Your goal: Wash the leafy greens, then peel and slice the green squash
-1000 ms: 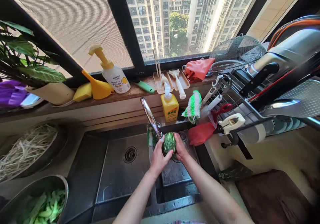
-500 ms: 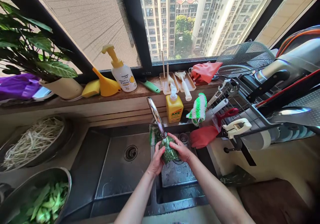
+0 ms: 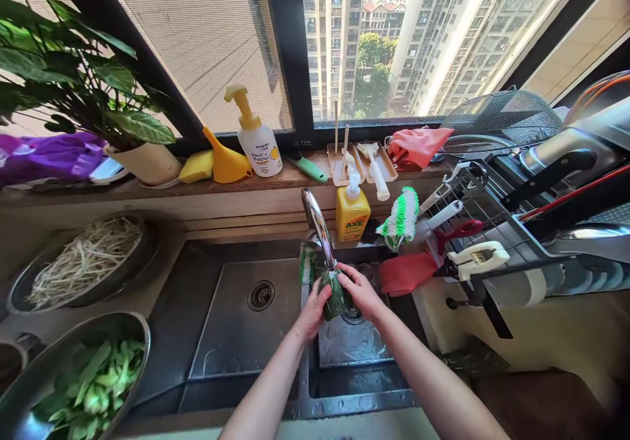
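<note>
Under the mouth of the chrome faucet (image 3: 321, 227), both my hands hold a green squash (image 3: 335, 296) with pale flecks on its skin. My left hand (image 3: 312, 310) is wrapped round its left side, thumb on top. From the right, my right hand (image 3: 363, 292) grips it with the fingers near the faucet tip. The squash is over the divider and the right basin of the steel sink (image 3: 236, 335); its underside is hidden. Just behind my left hand, a green and white cloth (image 3: 307, 264) hangs on the divider.
A yellow AXE bottle (image 3: 353, 216) stands behind the sink. Right of it are a striped scrubber (image 3: 401, 217), red gloves (image 3: 408, 273) and a wire rack (image 3: 492, 220) with a knife. At left sit a bowl of bean sprouts (image 3: 88, 260) and a bowl of leafy greens (image 3: 93, 387).
The squash has turned in my hands, with a darker, striped side showing now. Both hands stay on it under the faucet. The whole view has shifted slightly.
</note>
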Tool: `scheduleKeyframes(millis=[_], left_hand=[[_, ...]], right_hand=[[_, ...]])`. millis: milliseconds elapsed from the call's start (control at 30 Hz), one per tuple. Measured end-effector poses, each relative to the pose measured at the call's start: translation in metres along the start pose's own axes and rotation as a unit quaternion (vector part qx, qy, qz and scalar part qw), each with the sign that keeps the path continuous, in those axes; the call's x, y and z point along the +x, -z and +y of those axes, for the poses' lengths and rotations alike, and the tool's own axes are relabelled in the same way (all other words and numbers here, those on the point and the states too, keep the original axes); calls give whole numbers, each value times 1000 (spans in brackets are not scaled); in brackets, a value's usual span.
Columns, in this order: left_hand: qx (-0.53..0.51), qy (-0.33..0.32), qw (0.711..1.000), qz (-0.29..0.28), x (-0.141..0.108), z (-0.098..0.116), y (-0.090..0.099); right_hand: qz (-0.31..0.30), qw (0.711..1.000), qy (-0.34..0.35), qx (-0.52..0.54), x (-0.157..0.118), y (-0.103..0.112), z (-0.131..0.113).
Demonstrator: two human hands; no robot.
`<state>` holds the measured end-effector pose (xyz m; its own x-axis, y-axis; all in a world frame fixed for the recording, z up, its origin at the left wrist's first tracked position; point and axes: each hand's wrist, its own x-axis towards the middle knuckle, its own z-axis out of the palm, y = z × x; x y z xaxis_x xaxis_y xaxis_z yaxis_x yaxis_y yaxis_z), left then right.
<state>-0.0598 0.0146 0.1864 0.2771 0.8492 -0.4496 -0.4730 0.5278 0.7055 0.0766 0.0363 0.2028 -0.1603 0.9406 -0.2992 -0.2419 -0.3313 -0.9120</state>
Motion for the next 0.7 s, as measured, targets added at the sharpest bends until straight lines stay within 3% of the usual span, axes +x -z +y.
scheduleKeyframes(millis=[67,133,200,300,400,567,700], left_hand=[[-29,11,999,-27,-2,1,0],[-42,3,998,-40,-3,0,1],[-45,-11,998,-33,-1,-2,2],[-31,-28,999,-13,3,-5,3],[27,-39,999,-7,6,-3,3],[208,-81,975,8,12,15,0],[243,-81,966,33,16,16,2]], right_hand=[[-33,997,-50,57,-1,4,-1],[-16,995,-41,86,-1,6,0],[10,995,-29,98,-2,7,0],[-20,994,-57,90,-6,6,-1],[-24,998,-44,44,-13,3,0],[68,997,-31,21,-15,-5,8],[61,996,-42,51,-11,-3,15]])
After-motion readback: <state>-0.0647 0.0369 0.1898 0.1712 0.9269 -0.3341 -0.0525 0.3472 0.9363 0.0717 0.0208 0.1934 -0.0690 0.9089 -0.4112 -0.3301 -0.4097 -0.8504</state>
